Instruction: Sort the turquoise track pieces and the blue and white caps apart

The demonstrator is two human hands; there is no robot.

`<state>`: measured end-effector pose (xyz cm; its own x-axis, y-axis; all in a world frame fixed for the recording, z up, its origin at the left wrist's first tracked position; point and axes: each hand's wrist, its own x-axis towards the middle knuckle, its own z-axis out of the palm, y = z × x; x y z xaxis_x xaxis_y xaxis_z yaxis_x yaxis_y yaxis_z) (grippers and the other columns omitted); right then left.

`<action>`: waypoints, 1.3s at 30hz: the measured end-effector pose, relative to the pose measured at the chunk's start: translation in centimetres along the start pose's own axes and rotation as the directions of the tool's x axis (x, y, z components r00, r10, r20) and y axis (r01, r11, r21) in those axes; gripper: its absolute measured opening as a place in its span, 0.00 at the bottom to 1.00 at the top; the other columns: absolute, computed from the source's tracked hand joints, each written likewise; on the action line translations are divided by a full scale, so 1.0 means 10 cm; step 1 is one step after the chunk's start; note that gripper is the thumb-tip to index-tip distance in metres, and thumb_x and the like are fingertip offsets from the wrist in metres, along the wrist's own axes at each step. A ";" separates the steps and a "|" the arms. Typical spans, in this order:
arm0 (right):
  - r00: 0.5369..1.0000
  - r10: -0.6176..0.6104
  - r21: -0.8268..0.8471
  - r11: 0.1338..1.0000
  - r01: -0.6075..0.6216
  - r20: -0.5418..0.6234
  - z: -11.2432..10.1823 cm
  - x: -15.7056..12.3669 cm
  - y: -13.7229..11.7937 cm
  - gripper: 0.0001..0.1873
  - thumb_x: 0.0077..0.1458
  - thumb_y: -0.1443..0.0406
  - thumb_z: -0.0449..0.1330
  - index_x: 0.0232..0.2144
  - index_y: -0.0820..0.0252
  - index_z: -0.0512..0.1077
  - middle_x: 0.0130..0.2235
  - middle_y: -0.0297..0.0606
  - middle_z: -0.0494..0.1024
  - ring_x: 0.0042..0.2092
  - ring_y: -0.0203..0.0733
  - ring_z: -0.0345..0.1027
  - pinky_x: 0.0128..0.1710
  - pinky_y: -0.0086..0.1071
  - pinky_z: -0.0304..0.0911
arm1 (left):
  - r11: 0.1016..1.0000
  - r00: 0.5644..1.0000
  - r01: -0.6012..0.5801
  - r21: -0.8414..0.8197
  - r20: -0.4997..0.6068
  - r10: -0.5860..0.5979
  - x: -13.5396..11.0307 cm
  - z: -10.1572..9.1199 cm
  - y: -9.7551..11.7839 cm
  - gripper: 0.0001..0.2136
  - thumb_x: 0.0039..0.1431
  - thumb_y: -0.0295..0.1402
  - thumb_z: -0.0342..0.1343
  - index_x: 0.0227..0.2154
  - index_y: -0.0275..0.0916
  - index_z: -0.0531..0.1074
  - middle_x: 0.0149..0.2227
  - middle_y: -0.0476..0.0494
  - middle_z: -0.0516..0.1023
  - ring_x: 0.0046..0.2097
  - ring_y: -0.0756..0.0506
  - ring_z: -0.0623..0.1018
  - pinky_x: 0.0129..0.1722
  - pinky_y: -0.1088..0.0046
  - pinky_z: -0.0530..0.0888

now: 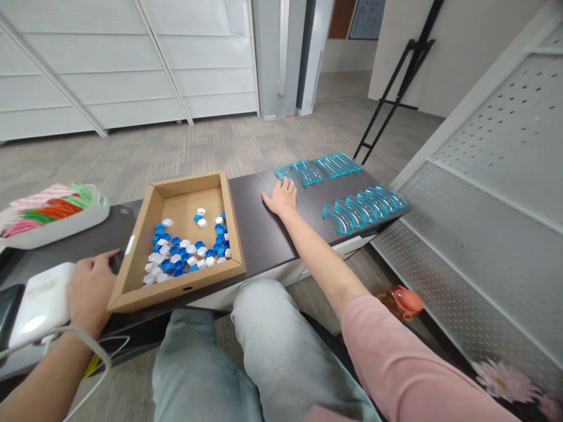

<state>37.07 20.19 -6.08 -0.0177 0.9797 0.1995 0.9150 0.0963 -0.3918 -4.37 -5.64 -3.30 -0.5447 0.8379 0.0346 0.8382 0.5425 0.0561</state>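
Note:
My right hand (282, 198) reaches over the dark tabletop with its fingers spread. Just beyond its fingertips lies a small round clear piece with teal edges (281, 172); whether they touch I cannot tell. To its right are rows of curved clear track-like pieces (307, 172), straighter ones (338, 164) and a larger curved group (365, 206). My left hand (91, 288) lies beside the cardboard box (232, 234), fingers stretched out on the table and nothing visible in them. Inside the box are many blue and white hexagonal pieces (185, 245), mostly toward the near side.
At the far left stands a white basket (65, 227) of colourful strips. A white device (44, 299) with a cable (94, 346) sits by my left wrist. An orange-lidded bottle (407, 302) is low on the right, near a perforated metal panel (497, 170). A black stand (396, 94) rises behind.

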 end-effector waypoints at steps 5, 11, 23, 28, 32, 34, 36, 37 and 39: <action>1.000 0.005 0.004 1.000 -0.005 0.022 0.02 0.02 -0.01 0.44 0.76 0.49 0.65 0.80 0.73 0.65 0.85 0.71 0.58 0.87 0.73 0.48 0.85 0.63 0.50 | 1.000 1.000 -0.001 0.018 0.026 0.001 -0.01 -0.02 0.01 0.49 0.71 0.59 0.29 0.78 0.28 0.70 0.69 0.13 0.73 0.74 0.19 0.75 0.72 0.39 0.76; 0.999 -0.004 0.015 1.000 0.003 0.050 0.05 0.06 0.03 0.45 0.77 0.48 0.64 0.81 0.72 0.63 0.87 0.70 0.54 0.88 0.71 0.44 0.86 0.63 0.48 | 1.000 0.999 0.006 0.009 0.034 -0.007 -0.01 -0.03 0.03 0.49 0.72 0.59 0.28 0.78 0.29 0.70 0.70 0.13 0.73 0.74 0.19 0.75 0.72 0.40 0.75; 0.880 -0.471 0.111 0.880 0.462 0.068 -0.07 0.04 -0.04 0.23 0.80 0.61 0.61 0.71 0.56 0.78 0.72 0.54 0.76 0.73 0.59 0.68 0.76 0.51 0.62 | 0.998 1.000 0.026 0.048 -0.004 -0.026 -0.01 0.00 0.01 0.44 0.68 0.54 0.35 0.78 0.36 0.72 0.70 0.19 0.76 0.74 0.26 0.77 0.73 0.49 0.77; 0.776 -0.607 0.163 0.794 0.585 0.171 -0.04 0.10 -0.01 0.15 0.79 0.67 0.59 0.57 0.56 0.85 0.60 0.45 0.83 0.63 0.50 0.75 0.70 0.41 0.66 | 1.000 1.000 0.015 0.022 -0.004 -0.015 0.00 0.02 0.00 0.44 0.69 0.55 0.37 0.77 0.34 0.72 0.70 0.17 0.75 0.74 0.24 0.77 0.72 0.45 0.77; 0.790 -0.586 0.189 0.809 0.557 0.178 -0.04 0.12 -0.02 0.15 0.76 0.69 0.61 0.56 0.58 0.86 0.58 0.45 0.85 0.58 0.47 0.79 0.65 0.38 0.69 | 1.000 1.000 0.009 -0.004 0.008 -0.009 0.02 0.03 0.00 0.43 0.72 0.54 0.40 0.78 0.31 0.72 0.70 0.16 0.74 0.74 0.23 0.76 0.73 0.46 0.76; 0.816 -0.549 0.219 0.831 0.511 0.181 -0.06 0.12 -0.04 0.14 0.75 0.70 0.61 0.54 0.60 0.86 0.56 0.45 0.86 0.54 0.46 0.80 0.62 0.36 0.71 | 1.000 1.000 0.014 -0.021 0.011 -0.014 0.01 0.01 0.02 0.40 0.74 0.51 0.44 0.78 0.29 0.71 0.71 0.16 0.74 0.73 0.23 0.76 0.73 0.46 0.76; 0.849 -0.501 0.257 0.854 0.453 0.169 -0.07 0.13 -0.04 0.13 0.74 0.69 0.61 0.51 0.61 0.86 0.53 0.44 0.87 0.51 0.45 0.80 0.59 0.36 0.72 | 0.999 1.000 0.019 -0.049 -0.002 -0.019 -0.02 -0.01 0.06 0.37 0.75 0.47 0.47 0.78 0.29 0.72 0.72 0.15 0.74 0.72 0.23 0.77 0.71 0.45 0.76; 0.866 -0.475 0.286 0.861 0.421 0.157 -0.08 0.14 -0.04 0.12 0.74 0.68 0.61 0.50 0.60 0.86 0.51 0.43 0.88 0.50 0.46 0.80 0.58 0.36 0.72 | 0.998 1.000 0.017 -0.066 -0.012 -0.018 -0.05 -0.03 0.09 0.35 0.76 0.45 0.49 0.77 0.30 0.73 0.71 0.16 0.74 0.72 0.24 0.77 0.71 0.46 0.76; 0.899 -0.417 0.373 0.862 0.344 0.134 -0.09 0.17 -0.03 0.11 0.74 0.66 0.61 0.47 0.59 0.84 0.47 0.42 0.88 0.47 0.46 0.81 0.55 0.36 0.73 | 0.994 0.999 0.029 -0.102 -0.041 -0.033 -0.10 -0.06 0.14 0.32 0.78 0.43 0.49 0.76 0.30 0.74 0.71 0.17 0.75 0.71 0.25 0.77 0.71 0.47 0.75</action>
<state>37.09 21.63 -4.79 -0.4514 0.8643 0.2221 0.6321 0.4853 -0.6040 -2.68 -5.71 -2.61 -0.5729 0.8163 0.0741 0.8148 0.5575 0.1589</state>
